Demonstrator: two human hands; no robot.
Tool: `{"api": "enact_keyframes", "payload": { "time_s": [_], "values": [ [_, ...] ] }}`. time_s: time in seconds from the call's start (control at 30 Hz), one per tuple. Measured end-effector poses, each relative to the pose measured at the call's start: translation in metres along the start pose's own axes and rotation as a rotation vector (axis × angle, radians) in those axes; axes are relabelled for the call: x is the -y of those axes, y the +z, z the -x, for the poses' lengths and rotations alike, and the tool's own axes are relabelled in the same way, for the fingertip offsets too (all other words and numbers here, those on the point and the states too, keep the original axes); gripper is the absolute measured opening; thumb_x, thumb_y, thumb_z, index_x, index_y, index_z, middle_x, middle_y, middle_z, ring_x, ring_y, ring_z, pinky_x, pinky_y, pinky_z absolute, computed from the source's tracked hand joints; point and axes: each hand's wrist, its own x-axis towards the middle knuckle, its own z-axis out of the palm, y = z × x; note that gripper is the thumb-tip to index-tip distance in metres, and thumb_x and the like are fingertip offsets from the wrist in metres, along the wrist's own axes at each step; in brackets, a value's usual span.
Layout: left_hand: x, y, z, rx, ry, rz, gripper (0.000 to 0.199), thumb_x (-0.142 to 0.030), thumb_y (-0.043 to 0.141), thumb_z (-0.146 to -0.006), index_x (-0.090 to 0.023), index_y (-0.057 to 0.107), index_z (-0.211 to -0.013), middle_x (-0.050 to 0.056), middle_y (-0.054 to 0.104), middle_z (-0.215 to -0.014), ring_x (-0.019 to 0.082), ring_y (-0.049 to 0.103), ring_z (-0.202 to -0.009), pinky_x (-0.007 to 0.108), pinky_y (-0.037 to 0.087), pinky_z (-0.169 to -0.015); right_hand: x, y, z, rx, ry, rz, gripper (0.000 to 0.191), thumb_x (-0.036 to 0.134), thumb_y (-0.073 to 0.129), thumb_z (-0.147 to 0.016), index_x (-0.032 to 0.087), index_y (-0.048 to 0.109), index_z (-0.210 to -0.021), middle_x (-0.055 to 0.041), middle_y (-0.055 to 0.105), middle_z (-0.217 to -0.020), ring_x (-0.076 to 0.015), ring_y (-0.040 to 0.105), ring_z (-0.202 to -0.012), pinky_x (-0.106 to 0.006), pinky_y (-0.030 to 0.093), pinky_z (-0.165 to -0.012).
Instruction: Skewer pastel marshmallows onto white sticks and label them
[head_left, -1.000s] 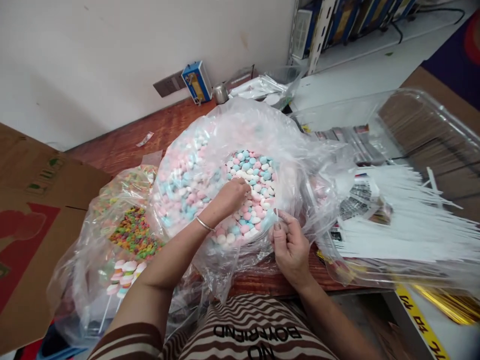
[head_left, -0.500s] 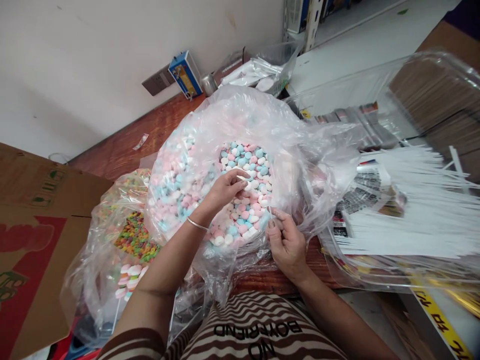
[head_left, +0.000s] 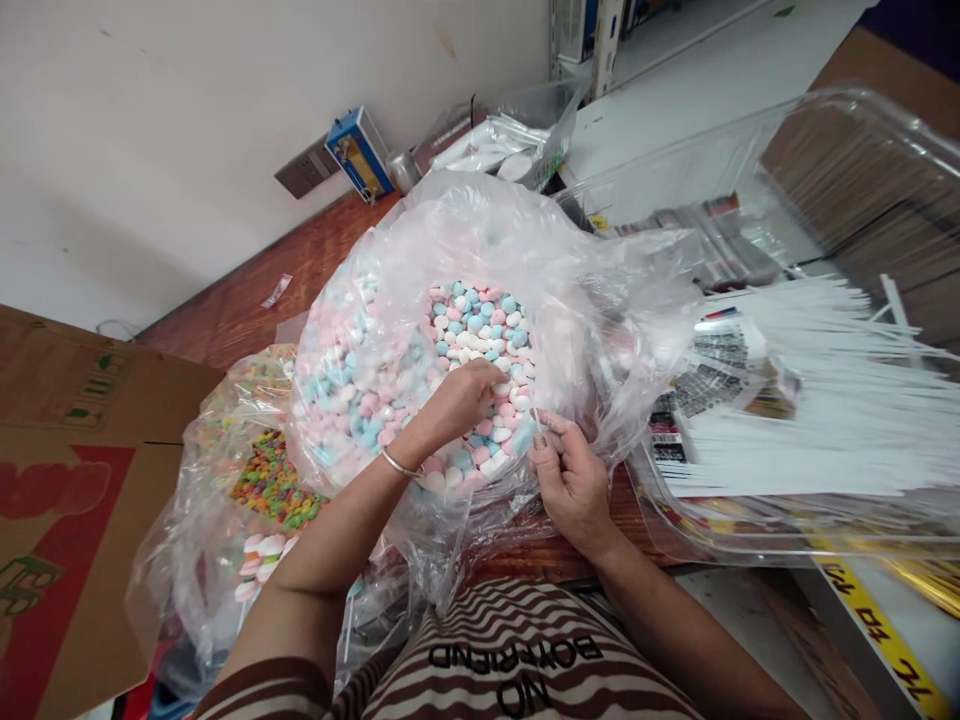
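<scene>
A large clear plastic bag (head_left: 480,215) lies open, full of small pink, white and pale blue round sweets (head_left: 480,320) that look like mini marshmallows. My left hand (head_left: 469,395), a bangle at its wrist, is over the opening with its fingers bent together down at the sweets. Its fingertips are hidden, so what they pinch cannot be made out. At the bag's near right rim, my right hand (head_left: 570,470) pinches a thin white stick (head_left: 535,416) between thumb and fingers.
On the right, a clear plastic tray (head_left: 750,545) holds many white sticks (head_left: 810,400) and printed labels. Left of the bag lie a bag of multicoloured small pieces (head_left: 274,480) and stacked pink-white sweets (head_left: 262,560). A cardboard box (head_left: 67,500) stands far left; a blue device (head_left: 360,155) is by the wall.
My left hand has moved slightly right and down into the sweets, and its spread fingers have closed together. My right hand keeps its pinch at nearly the same place. The view has shifted slightly.
</scene>
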Motion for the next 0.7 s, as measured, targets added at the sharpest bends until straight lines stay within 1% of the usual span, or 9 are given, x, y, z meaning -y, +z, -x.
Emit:
{"api": "enact_keyframes", "payload": {
  "time_s": [0.07, 0.13, 0.23, 0.3, 0.37, 0.43, 0.5, 0.57, 0.7],
  "values": [
    [-0.002, 0.002, 0.004, 0.053, 0.052, -0.086, 0.034, -0.001, 0.045, -0.086, -0.016, 0.071, -0.102, 0.013, 0.068, -0.113, 0.021, 0.066, -0.099, 0.032, 0.054, -0.084, 0.001, 0.000, 0.000, 0.003, 0.006, -0.003, 0.029, 0.028, 0.047, -0.100, 0.019, 0.062, -0.124, 0.0027, 0.065, -0.066, -0.0163, 0.064, -0.057, -0.027, 0.053, -0.058],
    [-0.003, 0.007, 0.006, 0.056, 0.045, -0.131, 0.033, -0.002, 0.044, -0.088, -0.015, 0.069, -0.103, 0.014, 0.066, -0.114, 0.020, 0.065, -0.097, 0.031, 0.053, -0.080, 0.002, 0.000, -0.001, 0.000, 0.002, -0.004, 0.032, 0.028, 0.048, -0.100, 0.018, 0.060, -0.128, 0.0028, 0.065, -0.066, -0.0159, 0.063, -0.056, -0.027, 0.053, -0.058],
    [-0.003, 0.013, 0.007, -0.051, -0.022, -0.061, 0.027, -0.008, 0.050, -0.089, -0.016, 0.069, -0.107, 0.011, 0.067, -0.104, 0.019, 0.064, -0.090, 0.030, 0.052, -0.079, 0.005, -0.003, -0.004, -0.005, -0.001, -0.004, 0.042, 0.025, 0.048, -0.100, 0.015, 0.054, -0.140, 0.0043, 0.063, -0.063, -0.0157, 0.061, -0.053, -0.027, 0.052, -0.056],
    [-0.005, 0.012, 0.009, -0.153, -0.129, 0.129, 0.028, -0.014, 0.058, -0.088, -0.017, 0.068, -0.114, 0.006, 0.068, -0.094, 0.016, 0.063, -0.080, 0.030, 0.052, -0.076, 0.007, -0.005, -0.005, 0.031, -0.010, 0.012, 0.044, 0.023, 0.048, -0.099, 0.015, 0.054, -0.142, 0.0033, 0.066, -0.066, -0.0154, 0.060, -0.052, -0.027, 0.052, -0.057],
    [-0.009, 0.008, 0.015, -0.217, -0.274, 0.431, 0.033, -0.022, 0.065, -0.086, -0.017, 0.067, -0.119, 0.003, 0.068, -0.086, 0.014, 0.063, -0.071, 0.030, 0.054, -0.073, 0.010, -0.006, -0.006, 0.081, -0.044, 0.021, 0.041, 0.023, 0.048, -0.099, 0.018, 0.059, -0.138, -0.0001, 0.073, -0.077, -0.0150, 0.062, -0.054, -0.027, 0.055, -0.060],
    [-0.013, 0.003, 0.024, -0.240, -0.397, 0.746, 0.035, -0.032, 0.070, -0.085, -0.017, 0.067, -0.116, 0.002, 0.070, -0.084, 0.014, 0.066, -0.071, 0.030, 0.056, -0.073, 0.014, -0.006, -0.006, 0.114, -0.089, 0.006, 0.038, 0.023, 0.049, -0.099, 0.019, 0.062, -0.135, -0.0038, 0.078, -0.093, -0.0155, 0.068, -0.063, -0.027, 0.057, -0.067],
    [-0.018, 0.000, 0.034, -0.270, -0.467, 0.974, 0.039, -0.039, 0.078, -0.080, -0.016, 0.069, -0.111, 0.003, 0.073, -0.087, 0.015, 0.070, -0.076, 0.032, 0.058, -0.078, 0.018, -0.003, -0.006, 0.130, -0.120, -0.015, 0.038, 0.021, 0.049, -0.100, 0.020, 0.063, -0.135, -0.0065, 0.079, -0.108, -0.0163, 0.073, -0.072, -0.027, 0.058, -0.070],
    [-0.021, -0.001, 0.042, -0.314, -0.506, 1.105, 0.044, -0.042, 0.083, -0.074, -0.016, 0.071, -0.107, 0.004, 0.074, -0.088, 0.016, 0.071, -0.078, 0.033, 0.059, -0.080, 0.023, -0.001, -0.005, 0.157, -0.124, -0.017, 0.038, 0.020, 0.049, -0.099, 0.020, 0.064, -0.134, -0.0072, 0.079, -0.111, -0.0163, 0.074, -0.073, -0.026, 0.057, -0.067],
    [-0.026, -0.001, 0.052, -0.352, -0.530, 1.201, 0.047, -0.043, 0.087, -0.071, -0.016, 0.073, -0.107, 0.004, 0.074, -0.086, 0.016, 0.071, -0.079, 0.033, 0.060, -0.080, 0.031, -0.001, -0.003, 0.197, -0.088, -0.003, 0.038, 0.020, 0.049, -0.099, 0.018, 0.065, -0.133, -0.0052, 0.081, -0.095, -0.0152, 0.071, -0.062, -0.026, 0.054, -0.060]
  ]
}}
